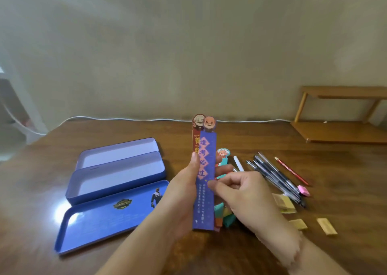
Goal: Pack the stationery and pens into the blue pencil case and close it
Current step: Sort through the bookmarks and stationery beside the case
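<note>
The blue tin pencil case (117,178) lies open at the left of the table, with an inner tray (117,153) behind it and its lid (104,218) flat in front. My left hand (184,193) holds a purple bookmark (206,170) and a red bookmark (195,142) upright, thumb on their left edge. My right hand (243,193) pinches the purple bookmark's right edge. A teal bookmark (222,157) and coloured paper pieces (225,216) show behind my hands. Several dark pens (274,176), a white pen (238,163), a red pencil (291,171) and a pink eraser (303,191) lie to the right.
Several yellowish paper packets (326,226) lie on the brown wooden table (345,191) at the right. A low wooden shelf (343,115) stands at the back right. A white cable (125,119) runs along the table's far edge by the wall.
</note>
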A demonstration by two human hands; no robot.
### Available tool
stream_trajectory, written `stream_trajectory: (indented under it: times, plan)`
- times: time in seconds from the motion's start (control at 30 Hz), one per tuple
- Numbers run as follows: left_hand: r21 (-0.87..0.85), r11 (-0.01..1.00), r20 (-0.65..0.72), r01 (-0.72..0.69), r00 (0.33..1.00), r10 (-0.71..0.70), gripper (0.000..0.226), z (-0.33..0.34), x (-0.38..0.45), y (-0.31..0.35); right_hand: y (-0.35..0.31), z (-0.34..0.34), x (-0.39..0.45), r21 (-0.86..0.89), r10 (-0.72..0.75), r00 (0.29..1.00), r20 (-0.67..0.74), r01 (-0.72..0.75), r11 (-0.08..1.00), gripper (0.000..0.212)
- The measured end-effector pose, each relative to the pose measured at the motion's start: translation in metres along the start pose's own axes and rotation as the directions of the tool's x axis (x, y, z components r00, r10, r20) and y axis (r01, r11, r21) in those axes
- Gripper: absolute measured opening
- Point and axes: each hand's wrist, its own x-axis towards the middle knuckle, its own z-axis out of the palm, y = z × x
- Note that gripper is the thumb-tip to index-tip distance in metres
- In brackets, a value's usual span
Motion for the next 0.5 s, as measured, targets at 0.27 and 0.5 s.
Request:
stream_trajectory:
  times: [0.27,0.5]
  plan:
    - [0.013,0.983,-0.195,-0.186,0.963,0.184,0.028,-0.023,0.008,0.016,0.014,-0.013,0.018,-0.794,-0.221,0.962,-0.158,0.009,0.607,0.054]
    - [-0.118,0.979,-0.301,-0.167,0.946,0.125,0.025,-0.034,0.015,0.018,0.025,-0.005,0.028,-0.862,-0.097,0.991,-0.09,-0.029,0.506,0.051]
